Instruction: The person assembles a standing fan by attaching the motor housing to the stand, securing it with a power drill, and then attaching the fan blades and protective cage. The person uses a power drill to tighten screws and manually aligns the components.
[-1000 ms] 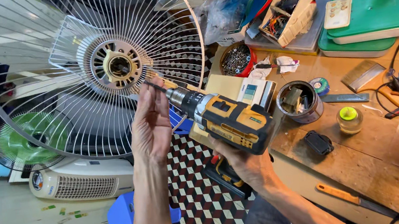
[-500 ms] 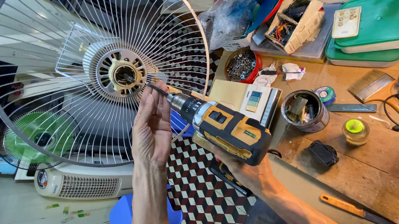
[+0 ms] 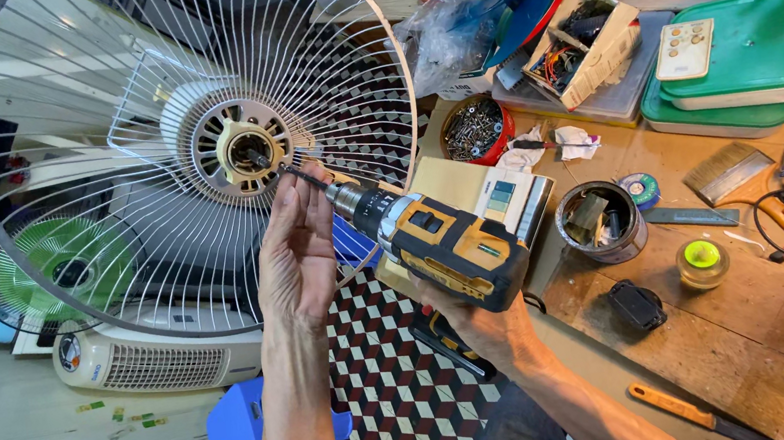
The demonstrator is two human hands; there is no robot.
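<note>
Drill [image 3: 451, 247] — right hand [image 3: 486, 324] grips it | left fingers [image 3: 303, 196] pinch bit at fan grille [image 3: 191, 146] hub

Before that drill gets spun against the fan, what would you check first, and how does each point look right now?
1. Bit tip seated at the fan hub: cannot tell, too small to see.
2. Left hand steadying the bit: ok, fingers by the shaft.
3. Right hand gripping the cordless drill: ok.
4. Fingers away from the chuck: not ok, they sit right beside it.
5. Wire fan guard held firm: cannot tell, no support visible.
</note>
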